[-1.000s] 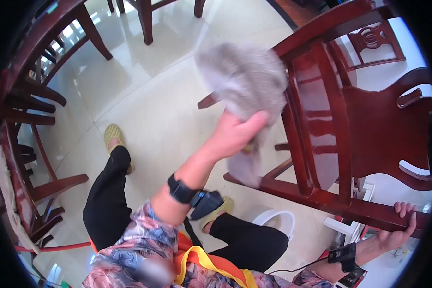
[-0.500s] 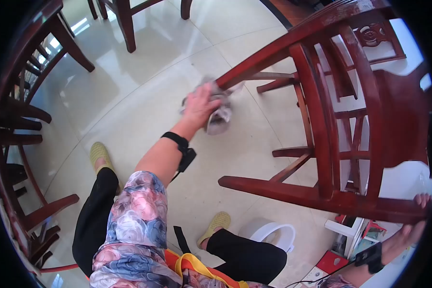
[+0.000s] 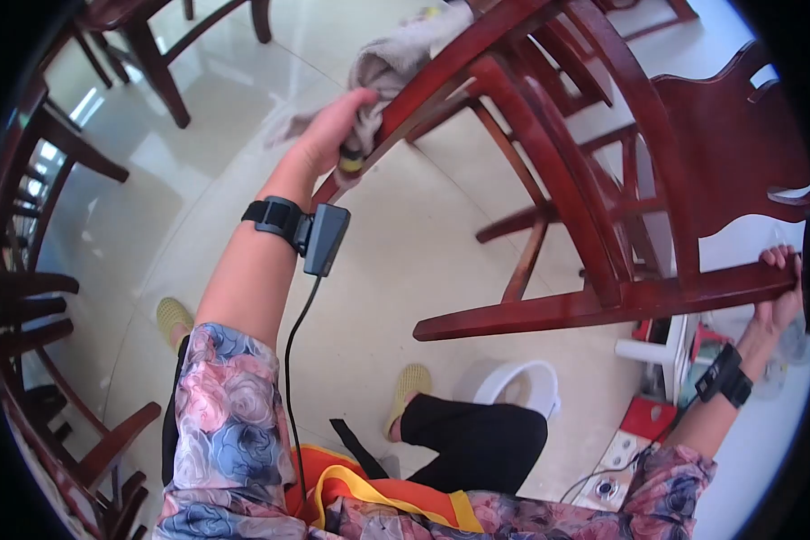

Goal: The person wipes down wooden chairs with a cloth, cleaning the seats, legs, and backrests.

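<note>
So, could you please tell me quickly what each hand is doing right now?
Left hand: closed on the grey cloth, pressed against a chair leg.
Right hand: closed on the tipped red wooden chair, its grip at the frame's end.

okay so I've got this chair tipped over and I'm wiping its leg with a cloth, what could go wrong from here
1. The tipped chair seems steadied only by the right hand at one rail end; if that grip slips, it could drop toward the foot.
2. The left hand presses the grey cloth around a chair leg; hard wiping may twist the chair from your hold.
3. The wrist device's cable hangs loose and might snag a leg.
</note>
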`<state>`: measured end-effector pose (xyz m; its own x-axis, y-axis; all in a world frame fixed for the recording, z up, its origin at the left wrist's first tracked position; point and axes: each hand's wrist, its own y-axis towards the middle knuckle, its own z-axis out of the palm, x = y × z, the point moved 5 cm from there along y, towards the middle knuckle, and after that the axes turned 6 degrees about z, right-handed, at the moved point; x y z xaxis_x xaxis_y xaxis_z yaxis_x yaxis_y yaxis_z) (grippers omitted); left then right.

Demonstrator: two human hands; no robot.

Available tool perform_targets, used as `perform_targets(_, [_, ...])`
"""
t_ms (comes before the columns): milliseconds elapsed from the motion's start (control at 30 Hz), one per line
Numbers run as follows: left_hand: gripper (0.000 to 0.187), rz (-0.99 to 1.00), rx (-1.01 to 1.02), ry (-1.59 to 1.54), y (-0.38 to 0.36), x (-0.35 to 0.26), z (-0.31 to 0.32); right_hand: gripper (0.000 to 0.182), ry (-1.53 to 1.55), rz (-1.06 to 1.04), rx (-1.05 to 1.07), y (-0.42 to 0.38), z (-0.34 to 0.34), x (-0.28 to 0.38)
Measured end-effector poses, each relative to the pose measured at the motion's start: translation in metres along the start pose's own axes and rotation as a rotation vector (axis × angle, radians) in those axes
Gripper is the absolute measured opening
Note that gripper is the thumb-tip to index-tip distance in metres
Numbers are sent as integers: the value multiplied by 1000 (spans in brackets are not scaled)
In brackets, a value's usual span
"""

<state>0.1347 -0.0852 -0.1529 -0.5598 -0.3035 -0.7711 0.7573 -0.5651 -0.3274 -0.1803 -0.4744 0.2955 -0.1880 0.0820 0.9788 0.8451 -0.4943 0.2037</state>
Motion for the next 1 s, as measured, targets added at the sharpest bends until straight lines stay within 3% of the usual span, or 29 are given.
perform_targets(33, [33,55,-2,161,-10,2,15,19,-50,-32,-114,6,-19,-1])
perform_targets(100, [33,-18,47,107,-46,29,22,20,-183,-89,-274,8,-59,7])
perform_targets(133, [32,-54,68,54,-63,39,22,20,-181,-28,-146,12,-77,9])
perform_targets(200, [37,12,130,118,-99,61,33,23,-319,-163,-537,10,-81,11])
perform_targets(267, [38,104,282,167,-120,76,51,32,-331,-77,-425,24,-115,11])
perform_targets(333, [37,45,285,401,-116,82,50,40,-368,-118,-622,11,-79,0])
perform_targets(400, [37,245,280,716,-95,84,56,46,-305,-43,-538,9,-71,-2])
perform_targets(467, [35,431,226,1311,-72,83,72,46,-331,-119,-670,0,-64,1])
perform_targets(567, [29,405,191,1573,-21,64,91,45,-421,-157,-628,-4,-80,10])
perform_targets(667, [31,354,137,1613,52,61,85,42,-506,-187,-733,-10,-87,17])
perform_targets(833, [52,324,40,1203,107,77,56,41,-578,-141,-693,-10,-92,19])
perform_targets(933, [57,307,169,1020,90,73,39,42,-564,-160,-685,-8,-98,18])
perform_targets(1000, [54,160,283,1300,53,69,17,42,-561,-152,-679,-9,-101,18])
